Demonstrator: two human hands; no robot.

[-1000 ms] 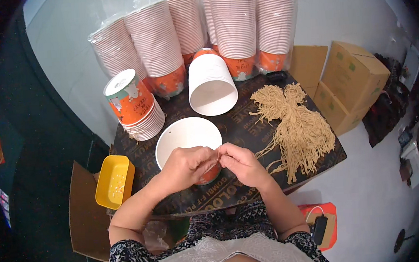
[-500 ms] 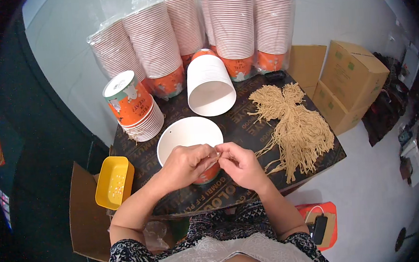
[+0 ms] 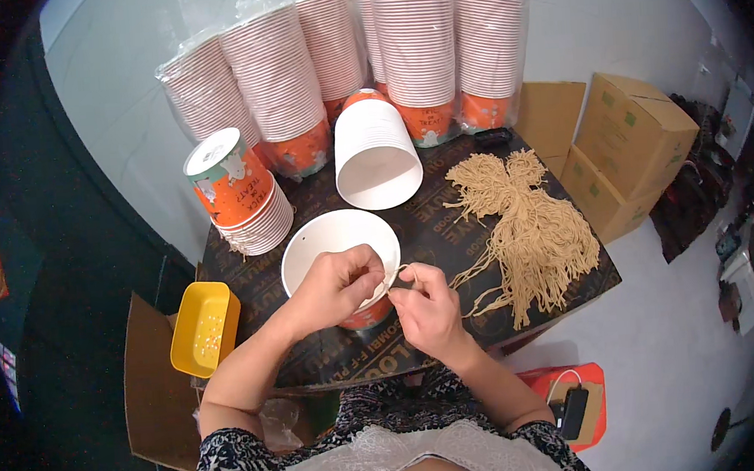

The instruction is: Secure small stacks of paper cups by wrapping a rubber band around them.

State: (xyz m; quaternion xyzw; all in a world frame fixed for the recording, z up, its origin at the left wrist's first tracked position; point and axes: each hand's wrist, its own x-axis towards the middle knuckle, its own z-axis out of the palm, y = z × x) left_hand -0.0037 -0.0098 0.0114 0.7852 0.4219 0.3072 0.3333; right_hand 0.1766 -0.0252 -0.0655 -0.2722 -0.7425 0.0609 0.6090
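A white-lined orange paper bucket (image 3: 310, 244) stands upright on the table in front of me, its mouth facing up. At its right rim my left hand (image 3: 335, 285) is closed in a pinch on a thin tan cord (image 3: 402, 268). My right hand (image 3: 427, 312), just right of the rim, has its fingertips closed on the same cord. My fingers hide most of the cord and any hole behind them. A small dark hole shows in the bucket's far-left wall. Right of my right hand lies a large bundle of tan cords (image 3: 543, 238).
Upside-down orange buckets (image 3: 234, 192) stand stacked at the left, and a white stack (image 3: 376, 153) lies on its side. Plastic-wrapped bucket stacks (image 3: 422, 51) line the wall. A yellow bin (image 3: 202, 345) with small white pieces sits left. Cardboard boxes (image 3: 642, 129) stand beyond the table's right edge.
My right hand has moved slightly down and right, away from my left, and a bit of cord now shows between them. My left hand has shifted up a little at the rim.
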